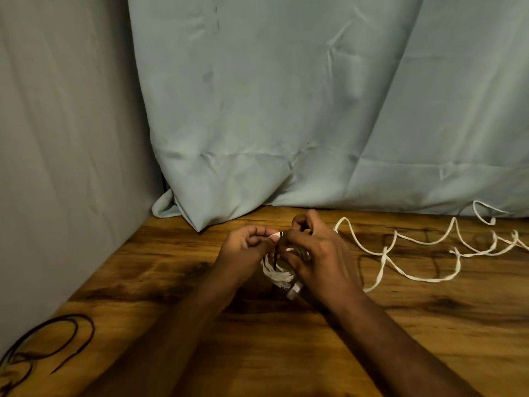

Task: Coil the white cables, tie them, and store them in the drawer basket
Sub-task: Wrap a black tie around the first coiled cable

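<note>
While both hands meet over the middle of the wooden table (400, 339), the left hand (243, 250) pinches the coiled white cable (276, 275). Curled fingers of the right hand (312, 253) hold a thin black tie (275, 257) on it. Another white cable (415, 247) lies loose, far right.

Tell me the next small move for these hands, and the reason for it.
Probably pull the thin black tie snug and finish fastening it. The left hand and right hand both pinch at the coiled white cable, with the tie crossing its loops but apparently not closed. A second white cable lies loose on the table.
</note>
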The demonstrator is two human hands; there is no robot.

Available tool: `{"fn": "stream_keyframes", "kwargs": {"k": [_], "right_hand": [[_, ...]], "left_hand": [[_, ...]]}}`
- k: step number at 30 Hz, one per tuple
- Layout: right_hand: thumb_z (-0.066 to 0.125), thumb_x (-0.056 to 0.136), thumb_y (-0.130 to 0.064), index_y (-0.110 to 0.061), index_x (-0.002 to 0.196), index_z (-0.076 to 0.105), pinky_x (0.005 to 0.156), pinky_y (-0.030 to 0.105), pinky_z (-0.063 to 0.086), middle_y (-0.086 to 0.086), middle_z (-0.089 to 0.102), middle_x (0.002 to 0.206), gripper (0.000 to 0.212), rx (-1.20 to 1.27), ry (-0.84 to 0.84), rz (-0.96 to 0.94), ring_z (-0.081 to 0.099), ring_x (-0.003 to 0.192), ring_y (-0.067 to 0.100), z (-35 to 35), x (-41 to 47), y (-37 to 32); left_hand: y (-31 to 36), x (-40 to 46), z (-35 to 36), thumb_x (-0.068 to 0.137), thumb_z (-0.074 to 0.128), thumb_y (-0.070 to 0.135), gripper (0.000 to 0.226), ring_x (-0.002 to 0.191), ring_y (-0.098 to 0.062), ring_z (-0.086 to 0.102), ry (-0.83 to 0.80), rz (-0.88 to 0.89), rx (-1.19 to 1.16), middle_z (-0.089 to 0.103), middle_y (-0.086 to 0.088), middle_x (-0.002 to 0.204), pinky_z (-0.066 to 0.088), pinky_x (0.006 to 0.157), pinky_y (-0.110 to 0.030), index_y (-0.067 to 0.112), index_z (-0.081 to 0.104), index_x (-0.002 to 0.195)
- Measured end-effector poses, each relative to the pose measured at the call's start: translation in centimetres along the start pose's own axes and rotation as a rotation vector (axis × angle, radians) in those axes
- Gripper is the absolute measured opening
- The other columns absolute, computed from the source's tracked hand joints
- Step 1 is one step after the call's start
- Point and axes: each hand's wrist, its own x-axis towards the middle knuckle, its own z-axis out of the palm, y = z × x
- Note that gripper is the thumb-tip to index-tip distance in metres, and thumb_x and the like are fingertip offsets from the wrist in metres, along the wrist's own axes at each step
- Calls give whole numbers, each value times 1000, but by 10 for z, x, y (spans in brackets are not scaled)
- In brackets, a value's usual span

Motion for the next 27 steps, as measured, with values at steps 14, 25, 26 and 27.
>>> {"fn": "stream_keyframes", "kwargs": {"k": [14,25,26,27], "right_hand": [[72,96,-27,-23,85,61,66,42,54,-13,61,87,16,394,163,174,60,81,8,8,-3,6],[71,96,-26,-23,81,62,64,48,55,-4,66,75,18,577,143,385,64,74,18,11,-3,4],[71,96,-25,-22,80,62,62,49,54,0,66,73,19,606,148,419,64,71,23,12,-3,4],[72,95,-25,-22,79,62,62,51,55,4,66,71,19,653,158,459,64,70,27,12,-2,3]], "left_hand": [[5,-7,3,88,70,16,6,70,-1,67,-116,222,224,74,7,78,50,65,-17,14,71,93],[10,-11,1,92,68,29,13,83,-11,69,-180,573,641,72,7,88,52,72,-39,18,71,98],[11,-11,0,91,69,29,13,83,-10,69,-168,577,641,73,7,89,52,72,-38,18,71,98],[11,-10,0,90,70,28,12,83,-8,69,-155,579,637,73,8,89,53,73,-36,19,72,98]]}}
